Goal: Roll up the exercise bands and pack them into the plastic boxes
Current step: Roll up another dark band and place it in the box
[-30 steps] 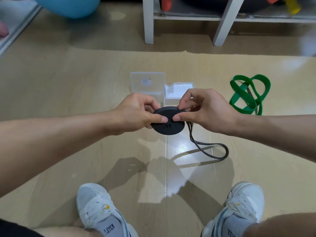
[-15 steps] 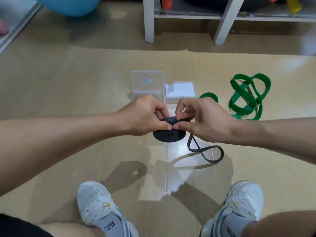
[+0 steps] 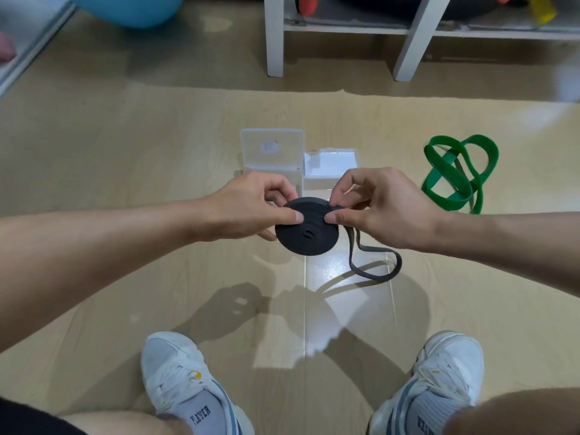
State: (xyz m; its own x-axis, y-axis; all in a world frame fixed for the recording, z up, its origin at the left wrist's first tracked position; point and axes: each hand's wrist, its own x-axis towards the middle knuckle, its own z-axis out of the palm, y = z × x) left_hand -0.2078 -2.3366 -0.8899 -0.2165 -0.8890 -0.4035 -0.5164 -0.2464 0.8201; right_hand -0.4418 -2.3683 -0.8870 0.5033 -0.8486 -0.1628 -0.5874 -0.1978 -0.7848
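A black exercise band [image 3: 307, 235] is wound into a flat disc in mid-air over the floor. My left hand [image 3: 251, 211] pinches its left edge with thumb on top. My right hand [image 3: 379, 205] pinches its right edge the same way. A short loose loop of the black band hangs from the disc down to the floor on the right. Behind my hands stand two clear plastic boxes [image 3: 273, 152] with open lids, partly hidden by my fingers. A green band [image 3: 455, 174] lies unrolled in loops on the floor at the right.
White shelf legs [image 3: 274, 36] stand at the back, with a blue ball [image 3: 135, 7] at the far left. My two white shoes [image 3: 185, 384] are at the bottom. Wooden floor lies all around.
The disc has grown a little and tipped flatter toward the camera. The loose tail of the black band has shortened. Both hands kept their hold and shifted slightly.
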